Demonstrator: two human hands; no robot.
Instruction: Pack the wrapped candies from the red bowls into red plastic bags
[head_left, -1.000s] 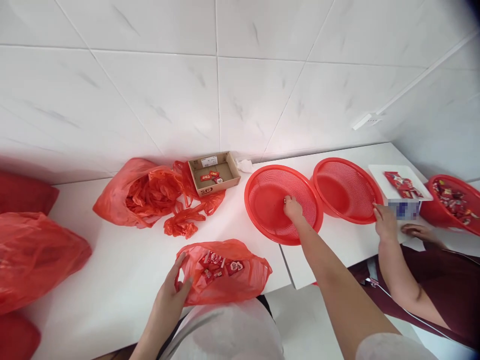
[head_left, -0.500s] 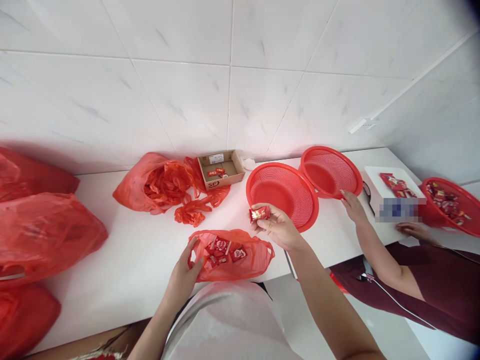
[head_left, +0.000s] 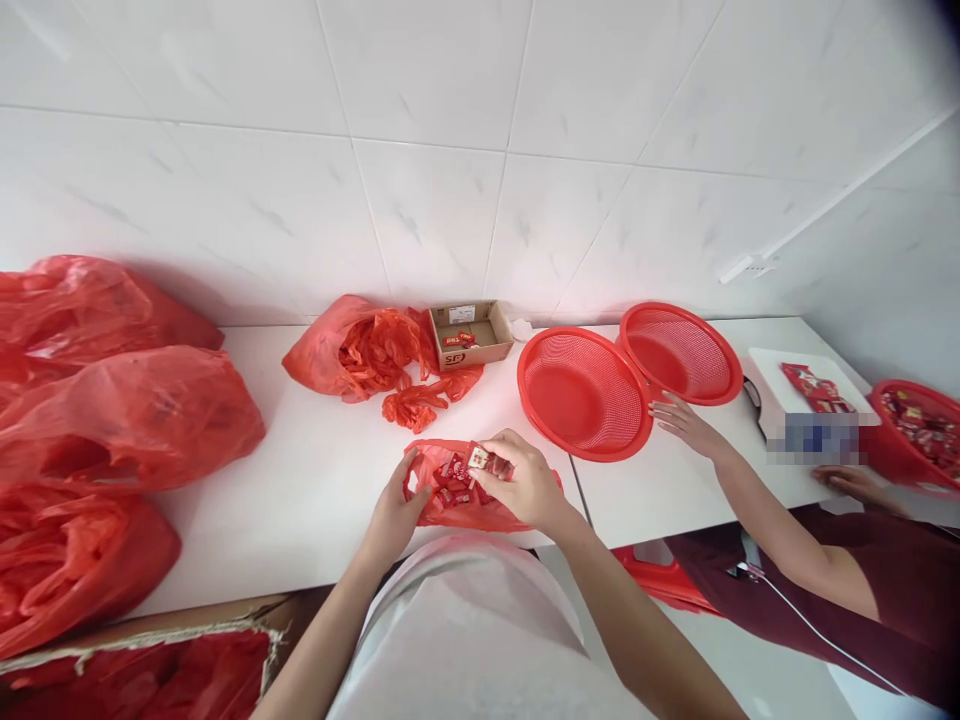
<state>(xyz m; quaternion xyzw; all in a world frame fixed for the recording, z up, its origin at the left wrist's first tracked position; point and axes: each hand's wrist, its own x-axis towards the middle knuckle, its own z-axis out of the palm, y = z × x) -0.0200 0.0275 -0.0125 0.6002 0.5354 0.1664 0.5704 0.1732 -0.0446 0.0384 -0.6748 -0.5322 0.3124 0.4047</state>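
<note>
The head view shows the right hand (head_left: 531, 488) closed to a narrow pinch on a small wrapped packet (head_left: 478, 458), having just come from beside the near basket (head_left: 574, 405) to over the open red bag (head_left: 487, 517); the packet is now above the red packets (head_left: 452, 495) inside. The left hand (head_left: 392, 512) is at the bag's left rim, its grip impossible to tell. The bag lies by the near edge of the desk (head_left: 315, 480), with white surface leftward. Beyond stand the near basket, a co-worker's hand (head_left: 686, 422) beside it, and the carton (head_left: 493, 353) near the wall.
</note>
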